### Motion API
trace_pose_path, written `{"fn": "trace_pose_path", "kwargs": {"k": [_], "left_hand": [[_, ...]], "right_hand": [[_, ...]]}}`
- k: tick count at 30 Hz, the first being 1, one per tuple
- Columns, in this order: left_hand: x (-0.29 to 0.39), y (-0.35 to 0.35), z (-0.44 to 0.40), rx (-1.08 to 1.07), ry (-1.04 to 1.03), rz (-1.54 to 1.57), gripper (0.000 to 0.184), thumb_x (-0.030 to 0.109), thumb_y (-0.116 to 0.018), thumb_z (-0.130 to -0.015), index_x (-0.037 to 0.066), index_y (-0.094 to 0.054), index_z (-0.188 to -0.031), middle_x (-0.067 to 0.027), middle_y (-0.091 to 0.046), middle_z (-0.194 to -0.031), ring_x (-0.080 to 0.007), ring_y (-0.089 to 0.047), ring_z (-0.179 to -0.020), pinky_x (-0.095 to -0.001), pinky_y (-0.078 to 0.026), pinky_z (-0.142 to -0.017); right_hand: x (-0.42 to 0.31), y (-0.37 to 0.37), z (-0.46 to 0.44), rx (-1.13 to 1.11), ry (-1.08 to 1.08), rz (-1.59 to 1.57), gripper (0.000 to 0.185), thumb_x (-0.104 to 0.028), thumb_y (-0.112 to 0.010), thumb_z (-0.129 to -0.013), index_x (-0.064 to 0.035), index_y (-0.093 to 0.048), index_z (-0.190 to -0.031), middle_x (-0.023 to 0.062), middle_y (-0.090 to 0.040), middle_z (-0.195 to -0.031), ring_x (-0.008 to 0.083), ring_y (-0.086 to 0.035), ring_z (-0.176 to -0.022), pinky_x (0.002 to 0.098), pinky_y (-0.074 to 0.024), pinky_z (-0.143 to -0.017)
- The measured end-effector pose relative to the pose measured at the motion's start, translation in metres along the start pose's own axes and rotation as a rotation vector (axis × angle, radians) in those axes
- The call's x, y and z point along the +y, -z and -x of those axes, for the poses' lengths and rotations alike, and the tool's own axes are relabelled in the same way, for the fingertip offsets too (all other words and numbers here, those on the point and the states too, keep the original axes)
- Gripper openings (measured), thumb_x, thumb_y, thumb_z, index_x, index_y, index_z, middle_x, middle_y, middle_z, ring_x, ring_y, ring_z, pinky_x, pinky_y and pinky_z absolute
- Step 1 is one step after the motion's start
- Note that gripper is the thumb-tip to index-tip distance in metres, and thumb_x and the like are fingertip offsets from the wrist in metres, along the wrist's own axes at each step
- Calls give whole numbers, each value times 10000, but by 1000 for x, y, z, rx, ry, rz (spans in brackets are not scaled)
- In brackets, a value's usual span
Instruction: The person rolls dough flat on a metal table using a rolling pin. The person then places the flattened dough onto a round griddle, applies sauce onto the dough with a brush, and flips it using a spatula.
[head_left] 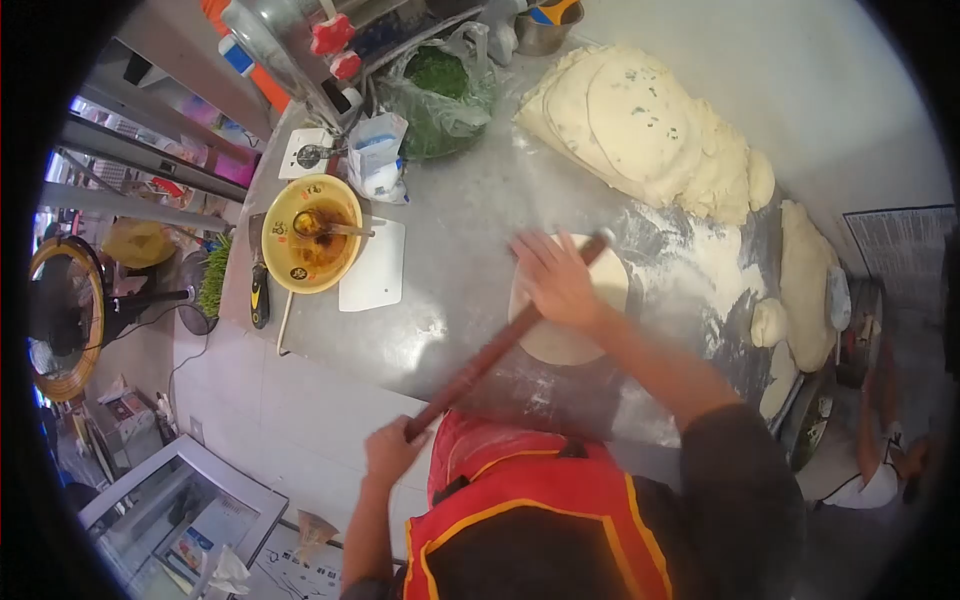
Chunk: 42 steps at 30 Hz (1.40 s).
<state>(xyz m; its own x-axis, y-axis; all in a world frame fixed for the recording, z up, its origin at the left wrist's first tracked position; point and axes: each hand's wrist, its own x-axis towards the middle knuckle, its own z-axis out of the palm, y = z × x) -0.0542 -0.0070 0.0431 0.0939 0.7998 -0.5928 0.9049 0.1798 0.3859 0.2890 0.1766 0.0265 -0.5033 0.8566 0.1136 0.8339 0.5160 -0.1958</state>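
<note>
A long brown rolling pin (470, 372) lies slantwise across a flat, pale sheet of dough (570, 346) on the metal worktop. My left hand (392, 450) is wrapped round the pin's near end, just off the table edge. Over the dough, my right hand (556, 282) grips the pin nearer its far end, the fingers reaching across it and slightly blurred. Part of the dough is covered by this hand and the pin. White flour (715, 275) is spread on the worktop to the right of the dough.
A large dough pile (640, 125) sits at the back right, with a long dough roll (806, 285) and a small dough ball (769, 323) nearby. On the left are a yellow bowl (275, 225) with a ladle, a white scraper (375, 280) and a bag of chopped greens (440, 95).
</note>
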Motion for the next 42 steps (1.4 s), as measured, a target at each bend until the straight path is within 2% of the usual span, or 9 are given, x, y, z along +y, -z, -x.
{"fn": "trace_pose_path", "kwargs": {"k": [5,11,13,16,19,29,35,37,42], "left_hand": [[-19,26,-26,198,-3,-6,339,404,-710,-770,84,-626,-843,-144,-656,-735,-347,-643,-702,-447,-497,-617],[8,-46,11,-64,-35,-47,379,458,-683,-760,91,-616,-824,-156,-658,-740,-360,-647,-732,-476,-502,-661],[11,-52,14,-52,-30,-22,391,471,-682,-756,88,-640,-827,-159,-662,-748,-358,-647,-736,-475,-501,-674],[13,-40,7,-61,0,12,410,474,-693,-748,69,-659,-805,-161,-661,-741,-351,-645,-728,-458,-498,-662],[21,-54,13,-45,14,-13,419,475,-693,-748,65,-673,-830,-151,-667,-748,-355,-647,-734,-444,-504,-664],[81,-114,58,-80,17,14,418,479,-680,-750,118,-661,-959,-149,-676,-827,-346,-650,-811,-455,-508,-712],[32,-83,34,-87,3,170,419,479,-692,-744,103,-648,-925,-156,-667,-797,-367,-640,-773,-461,-499,-680],[12,-64,19,45,-1,208,366,421,-694,-763,78,-627,-874,-164,-655,-763,-381,-632,-746,-469,-494,-665],[-24,-15,-26,277,9,98,289,305,-719,-757,60,-589,-841,-156,-644,-720,-373,-631,-704,-455,-495,-623]], "right_hand": [[0,-20,-93,174,22,-40,517,-273,-486,-916,-51,-387,-1372,132,-364,-1449,295,-320,-1350,502,-211,-1116],[7,9,100,-63,-160,-151,532,-259,-555,-852,-32,-472,-1325,162,-416,-1416,290,-303,-1377,517,-205,-1127],[16,4,106,100,-44,-172,521,-238,-591,-828,-42,-493,-1301,153,-449,-1386,303,-347,-1346,507,-196,-1129],[17,14,27,-53,39,166,472,-247,-483,-916,-23,-461,-1331,140,-440,-1395,289,-333,-1351,516,-208,-1117],[18,-3,35,94,-14,-119,490,-267,-482,-913,-23,-446,-1337,141,-433,-1402,301,-342,-1342,526,-204,-1113],[26,32,234,-106,-193,-112,636,-236,-630,-791,-40,-413,-1356,161,-421,-1410,338,-351,-1345,571,-206,-1098],[5,7,113,-142,-120,-109,639,-238,-607,-817,-39,-378,-1379,141,-406,-1417,334,-347,-1335,568,-186,-1106],[-1,-10,41,52,136,103,597,-274,-566,-854,-40,-384,-1371,138,-406,-1408,310,-326,-1348,576,-183,-1103],[-28,-35,-116,232,69,-70,542,-272,-521,-891,-82,-387,-1381,128,-381,-1436,297,-342,-1342,563,-186,-1103]]}}
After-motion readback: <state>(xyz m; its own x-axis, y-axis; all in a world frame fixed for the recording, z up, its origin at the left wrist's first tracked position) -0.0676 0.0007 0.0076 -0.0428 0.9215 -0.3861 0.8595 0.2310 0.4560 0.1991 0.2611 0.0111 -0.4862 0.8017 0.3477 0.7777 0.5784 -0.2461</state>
